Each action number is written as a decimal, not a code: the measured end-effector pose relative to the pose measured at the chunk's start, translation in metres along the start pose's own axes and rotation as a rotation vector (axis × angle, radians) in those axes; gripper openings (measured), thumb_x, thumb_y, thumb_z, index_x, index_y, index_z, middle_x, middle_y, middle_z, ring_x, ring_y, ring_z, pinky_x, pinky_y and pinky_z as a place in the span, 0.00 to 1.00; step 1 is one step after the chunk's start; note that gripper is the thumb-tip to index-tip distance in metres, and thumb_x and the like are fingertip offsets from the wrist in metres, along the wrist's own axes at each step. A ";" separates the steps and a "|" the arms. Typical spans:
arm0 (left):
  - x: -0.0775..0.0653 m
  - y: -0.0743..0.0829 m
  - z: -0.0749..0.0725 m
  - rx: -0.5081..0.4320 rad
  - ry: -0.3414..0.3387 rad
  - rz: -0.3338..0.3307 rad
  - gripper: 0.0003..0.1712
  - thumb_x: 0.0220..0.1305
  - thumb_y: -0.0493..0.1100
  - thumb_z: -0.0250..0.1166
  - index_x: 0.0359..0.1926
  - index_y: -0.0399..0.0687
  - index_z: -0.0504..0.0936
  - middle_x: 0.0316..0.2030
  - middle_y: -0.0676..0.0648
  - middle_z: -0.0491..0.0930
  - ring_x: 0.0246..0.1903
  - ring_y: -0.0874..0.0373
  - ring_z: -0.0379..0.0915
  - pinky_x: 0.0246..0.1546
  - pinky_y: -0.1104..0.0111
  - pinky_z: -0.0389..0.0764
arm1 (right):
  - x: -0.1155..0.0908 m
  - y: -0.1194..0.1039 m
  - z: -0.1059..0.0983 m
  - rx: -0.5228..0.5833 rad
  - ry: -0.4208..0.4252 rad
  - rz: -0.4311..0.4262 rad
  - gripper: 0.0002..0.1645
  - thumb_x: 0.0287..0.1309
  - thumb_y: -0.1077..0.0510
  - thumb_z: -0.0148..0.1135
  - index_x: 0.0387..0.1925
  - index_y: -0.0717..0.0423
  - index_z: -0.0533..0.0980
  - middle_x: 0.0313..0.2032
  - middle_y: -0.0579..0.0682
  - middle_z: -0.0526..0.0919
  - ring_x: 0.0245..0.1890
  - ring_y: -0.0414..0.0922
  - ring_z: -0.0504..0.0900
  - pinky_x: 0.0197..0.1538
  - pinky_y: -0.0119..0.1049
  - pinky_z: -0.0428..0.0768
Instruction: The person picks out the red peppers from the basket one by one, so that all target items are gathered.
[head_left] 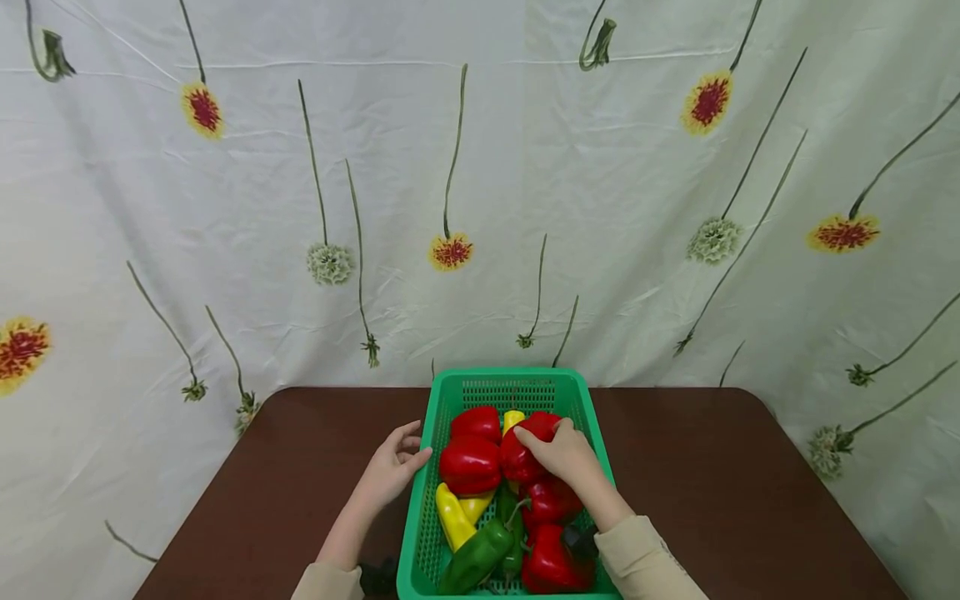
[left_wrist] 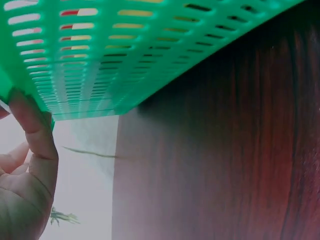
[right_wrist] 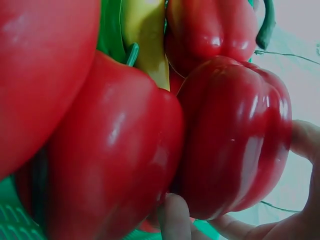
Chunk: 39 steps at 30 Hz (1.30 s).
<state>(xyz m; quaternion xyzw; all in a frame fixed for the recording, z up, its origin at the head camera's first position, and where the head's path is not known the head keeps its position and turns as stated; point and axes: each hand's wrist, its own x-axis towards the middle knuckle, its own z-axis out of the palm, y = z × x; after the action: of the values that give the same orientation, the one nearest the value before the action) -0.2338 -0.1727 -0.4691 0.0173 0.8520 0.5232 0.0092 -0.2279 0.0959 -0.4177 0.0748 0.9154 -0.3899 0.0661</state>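
My right hand (head_left: 566, 454) grips a glossy red bell pepper (head_left: 522, 458) at the far right part of a green basket (head_left: 592, 417). In the right wrist view its fingers and thumb stand around the lower part of that bell pepper (right_wrist: 235, 140). Another red bell pepper (right_wrist: 120, 145) lies right beside it. At the basket's left rim is my left hand (head_left: 393, 467), thumb touching the rim and fingers loosely bent outside. The left wrist view shows the hand (left_wrist: 30, 175) under the edge of the slotted basket wall (left_wrist: 100, 70).
Several more red bell peppers (head_left: 470, 465) fill the basket, with yellow peppers (head_left: 453, 517) and a long green pepper (head_left: 476, 557) towards the front. The basket stands on a dark brown table (head_left: 712, 483). Behind it hangs a white flower-printed cloth (head_left: 405, 192).
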 end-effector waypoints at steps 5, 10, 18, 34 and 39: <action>-0.002 0.000 0.003 -0.065 0.005 -0.006 0.31 0.69 0.41 0.63 0.68 0.31 0.66 0.50 0.36 0.77 0.37 0.55 0.76 0.38 0.70 0.78 | 0.000 0.002 0.000 0.032 -0.032 0.018 0.60 0.58 0.33 0.60 0.68 0.79 0.54 0.59 0.72 0.73 0.50 0.60 0.78 0.50 0.53 0.80; -0.004 0.000 0.004 -0.095 0.020 0.010 0.31 0.69 0.43 0.63 0.67 0.32 0.66 0.49 0.36 0.77 0.37 0.56 0.76 0.35 0.73 0.76 | 0.002 0.004 -0.001 0.076 -0.026 0.009 0.52 0.56 0.35 0.64 0.62 0.75 0.62 0.50 0.67 0.78 0.38 0.52 0.80 0.42 0.46 0.81; -0.005 -0.002 0.009 -0.136 0.046 -0.020 0.29 0.69 0.41 0.62 0.68 0.36 0.68 0.48 0.38 0.76 0.36 0.57 0.74 0.34 0.73 0.74 | 0.003 0.007 -0.006 0.132 0.012 -0.023 0.45 0.54 0.38 0.68 0.56 0.70 0.66 0.52 0.67 0.76 0.49 0.58 0.77 0.48 0.53 0.80; -0.005 -0.004 0.011 -0.167 0.046 -0.019 0.30 0.69 0.39 0.62 0.69 0.35 0.67 0.48 0.39 0.75 0.36 0.58 0.72 0.33 0.74 0.74 | 0.008 0.018 -0.060 0.306 0.129 -0.062 0.47 0.55 0.40 0.69 0.66 0.61 0.61 0.63 0.63 0.69 0.59 0.58 0.70 0.52 0.50 0.80; -0.007 -0.004 0.010 -0.155 0.045 -0.020 0.29 0.69 0.39 0.62 0.68 0.37 0.68 0.48 0.40 0.75 0.37 0.58 0.72 0.35 0.75 0.74 | 0.012 0.028 -0.081 0.383 0.150 -0.065 0.46 0.58 0.44 0.67 0.69 0.59 0.59 0.65 0.60 0.66 0.61 0.57 0.70 0.54 0.51 0.79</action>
<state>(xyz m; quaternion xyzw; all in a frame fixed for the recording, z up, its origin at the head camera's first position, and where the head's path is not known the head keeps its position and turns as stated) -0.2266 -0.1655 -0.4772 -0.0035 0.8089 0.5879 -0.0033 -0.2397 0.1746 -0.3837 0.0851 0.8288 -0.5522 -0.0301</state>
